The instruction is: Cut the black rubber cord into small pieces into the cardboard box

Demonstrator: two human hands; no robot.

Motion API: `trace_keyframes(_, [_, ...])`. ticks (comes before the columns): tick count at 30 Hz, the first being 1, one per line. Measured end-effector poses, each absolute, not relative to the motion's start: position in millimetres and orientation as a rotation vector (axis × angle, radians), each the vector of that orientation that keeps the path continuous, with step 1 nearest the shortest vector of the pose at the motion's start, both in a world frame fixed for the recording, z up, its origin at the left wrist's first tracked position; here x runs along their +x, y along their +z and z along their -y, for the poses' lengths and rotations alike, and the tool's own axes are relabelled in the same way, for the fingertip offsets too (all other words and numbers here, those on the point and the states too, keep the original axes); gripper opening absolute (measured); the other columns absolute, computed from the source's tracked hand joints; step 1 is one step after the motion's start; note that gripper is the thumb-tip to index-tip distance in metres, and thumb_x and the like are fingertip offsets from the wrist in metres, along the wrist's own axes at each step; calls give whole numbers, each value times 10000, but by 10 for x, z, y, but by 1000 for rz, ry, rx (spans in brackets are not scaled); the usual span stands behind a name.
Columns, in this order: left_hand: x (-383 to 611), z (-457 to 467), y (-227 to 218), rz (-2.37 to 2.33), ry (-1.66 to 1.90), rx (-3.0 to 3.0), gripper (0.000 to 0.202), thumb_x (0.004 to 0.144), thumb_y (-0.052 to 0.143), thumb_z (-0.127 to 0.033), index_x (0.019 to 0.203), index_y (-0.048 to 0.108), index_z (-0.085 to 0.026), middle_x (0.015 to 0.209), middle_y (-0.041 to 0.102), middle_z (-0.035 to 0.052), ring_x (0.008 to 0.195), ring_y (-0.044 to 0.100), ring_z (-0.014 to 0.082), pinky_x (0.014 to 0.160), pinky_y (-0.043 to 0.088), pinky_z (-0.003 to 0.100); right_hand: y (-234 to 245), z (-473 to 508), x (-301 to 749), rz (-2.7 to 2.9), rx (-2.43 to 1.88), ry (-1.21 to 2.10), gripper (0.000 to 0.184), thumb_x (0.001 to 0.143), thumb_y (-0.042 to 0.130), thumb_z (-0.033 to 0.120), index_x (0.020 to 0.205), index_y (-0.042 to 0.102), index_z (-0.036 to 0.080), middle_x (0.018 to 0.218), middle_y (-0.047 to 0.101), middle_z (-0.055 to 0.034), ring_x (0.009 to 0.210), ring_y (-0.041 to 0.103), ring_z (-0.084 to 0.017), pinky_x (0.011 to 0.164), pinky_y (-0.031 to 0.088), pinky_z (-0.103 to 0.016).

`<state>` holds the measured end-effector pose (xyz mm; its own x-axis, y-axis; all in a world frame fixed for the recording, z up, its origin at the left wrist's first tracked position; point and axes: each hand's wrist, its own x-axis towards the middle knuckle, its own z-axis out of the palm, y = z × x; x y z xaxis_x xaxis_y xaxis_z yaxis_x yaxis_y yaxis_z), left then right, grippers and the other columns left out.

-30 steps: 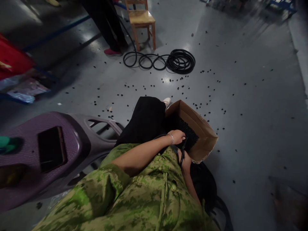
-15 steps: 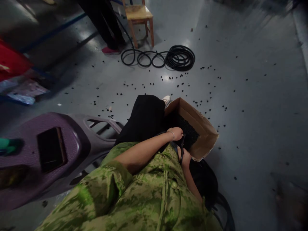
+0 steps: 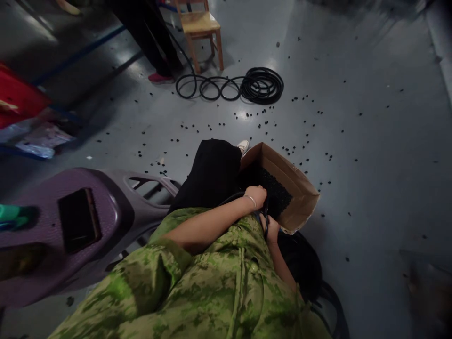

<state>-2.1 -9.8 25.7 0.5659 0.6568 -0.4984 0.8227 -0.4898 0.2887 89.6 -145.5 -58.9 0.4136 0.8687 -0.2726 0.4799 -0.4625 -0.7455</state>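
Observation:
A brown cardboard box (image 3: 298, 190) full of small black pieces (image 3: 277, 190) rests by my knee on the grey floor. My left hand (image 3: 257, 194), with a silver bracelet at the wrist, is closed at the near edge of the box on a thin black hose (image 3: 266, 225). Just below it, my right hand (image 3: 271, 231) is curled round the same hose. My camouflage jacket hides much of both arms.
Black hose coils (image 3: 247, 87) lie on the floor beyond, near a wooden chair (image 3: 199, 28) and another person's legs (image 3: 155, 42). Small black pieces (image 3: 261, 115) are scattered on the floor. A purple plastic stool (image 3: 70, 226) with a phone (image 3: 77, 219) on it stands at my left.
My view has shifted slightly. Both hands stay at the box edge with the hose, the left one moving a little toward me.

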Motion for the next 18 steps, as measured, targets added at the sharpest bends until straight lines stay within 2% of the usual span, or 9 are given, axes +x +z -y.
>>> trace_keyframes(2, [-46, 167, 312, -1217, -437, 2372, 295, 899, 439, -153, 1099, 641, -75, 1071, 640, 216, 1016, 628, 266, 888, 465, 385, -594, 1465, 899, 1112, -2106, 895, 676, 693, 399, 777, 537, 560, 140, 507, 450, -11, 549, 415, -130, 537, 358, -254])
trace_keyframes(4, [-73, 190, 355, -1228, -461, 2359, 311, 905, 404, -121, 1098, 642, -71, 1061, 642, 223, 1003, 635, 258, 864, 478, 374, -585, 1476, 898, 1091, -2104, 921, 664, 700, 419, 762, 550, 576, 134, 509, 453, -7, 544, 415, -129, 524, 349, -248])
trace_keyframes(7, [-96, 140, 392, -1179, -478, 2320, 288, 889, 462, -151, 1090, 659, -92, 1070, 654, 207, 987, 647, 250, 821, 505, 332, -535, 1477, 889, 1090, -2085, 954, 641, 718, 431, 744, 562, 571, 138, 524, 466, -4, 546, 404, -121, 519, 336, -239])
trace_keyframes(12, [-85, 5, 341, -1079, -609, 2294, 243, 847, 547, -187, 1010, 711, -112, 1012, 695, 186, 978, 659, 265, 821, 518, 326, -451, 1425, 866, 1093, -2068, 1035, 613, 732, 415, 743, 519, 476, 170, 526, 445, -2, 555, 381, -119, 526, 316, -243])
trace_keyframes(18, [-81, -77, 190, -1072, -620, 2250, 262, 800, 635, -254, 1033, 721, -172, 977, 716, 156, 1015, 649, 251, 864, 504, 311, -524, 1400, 868, 1090, -2038, 1044, 592, 737, 445, 718, 539, 500, 163, 536, 458, 3, 565, 388, -117, 531, 327, -237])
